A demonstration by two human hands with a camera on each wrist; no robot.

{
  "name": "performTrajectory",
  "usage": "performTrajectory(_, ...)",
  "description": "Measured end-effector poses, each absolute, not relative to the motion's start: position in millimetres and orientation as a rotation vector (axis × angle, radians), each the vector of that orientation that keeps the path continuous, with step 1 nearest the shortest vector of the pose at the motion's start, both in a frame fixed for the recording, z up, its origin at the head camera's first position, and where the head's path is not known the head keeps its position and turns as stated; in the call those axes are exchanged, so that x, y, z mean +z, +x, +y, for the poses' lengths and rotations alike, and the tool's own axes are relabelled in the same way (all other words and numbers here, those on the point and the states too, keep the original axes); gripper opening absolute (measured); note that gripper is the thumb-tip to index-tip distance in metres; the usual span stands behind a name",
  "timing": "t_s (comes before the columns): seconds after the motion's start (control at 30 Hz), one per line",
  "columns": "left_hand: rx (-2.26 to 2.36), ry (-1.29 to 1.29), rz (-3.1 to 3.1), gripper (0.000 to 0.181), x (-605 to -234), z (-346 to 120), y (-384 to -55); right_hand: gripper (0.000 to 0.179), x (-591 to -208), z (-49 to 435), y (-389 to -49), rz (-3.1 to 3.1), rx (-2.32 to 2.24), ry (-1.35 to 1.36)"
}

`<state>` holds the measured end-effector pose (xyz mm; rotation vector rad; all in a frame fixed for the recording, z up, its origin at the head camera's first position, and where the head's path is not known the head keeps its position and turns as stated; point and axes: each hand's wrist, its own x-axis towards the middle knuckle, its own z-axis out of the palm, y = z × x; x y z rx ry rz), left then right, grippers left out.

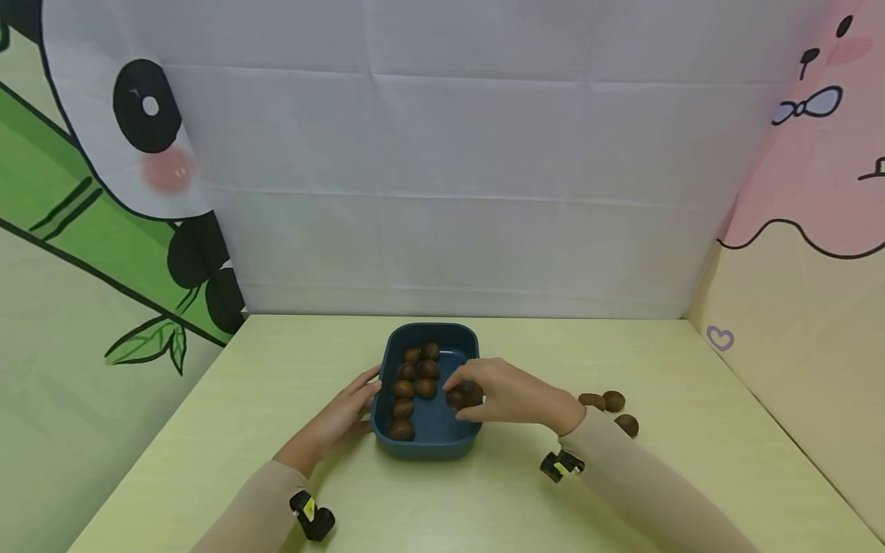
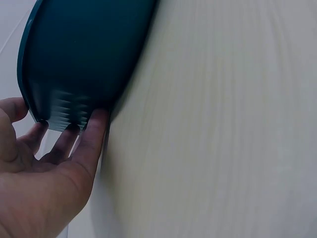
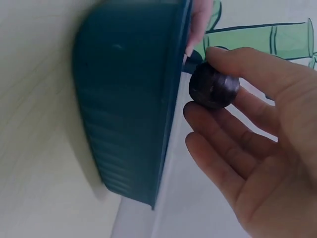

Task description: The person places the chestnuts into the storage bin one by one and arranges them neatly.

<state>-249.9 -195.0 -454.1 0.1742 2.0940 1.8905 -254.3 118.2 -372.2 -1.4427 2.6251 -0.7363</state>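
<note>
Dark blue, the container (image 1: pixel 442 432) has a left hand (image 1: pixel 340 418) against its left wall, fingers spread. Over its right side I see a right hand (image 1: pixel 515 393) pinching a brown ball (image 3: pixel 214 85). More balls (image 1: pixel 429 369) sit inside it; loose balls (image 1: pixel 614 400) lie to its right.

Pale yellowish table (image 1: pixel 429 499), creased white backdrop (image 1: pixel 456 153), cartoon-printed side walls (image 1: pixel 795 338)

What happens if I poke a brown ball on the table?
The brown ball would probably roll, since it looks round. It may feel slippery; the similar one pinched by the right hand has a shiny surface.
</note>
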Motion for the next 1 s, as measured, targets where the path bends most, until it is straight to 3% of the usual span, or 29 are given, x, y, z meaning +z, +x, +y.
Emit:
performTrajectory(0.47, 1.881, 0.179, 2.098, 0.060, -454.0, -195.4, -250.1, 0.033, -405.9, 62.8, -287.3, 2.593, -0.630, -1.399)
performTrajectory(1.0, 1.878, 0.176, 2.104, 0.059, -454.0, -195.4, -249.9, 0.033, -420.1, 44.1, -297.1, 2.683, -0.509, -1.341)
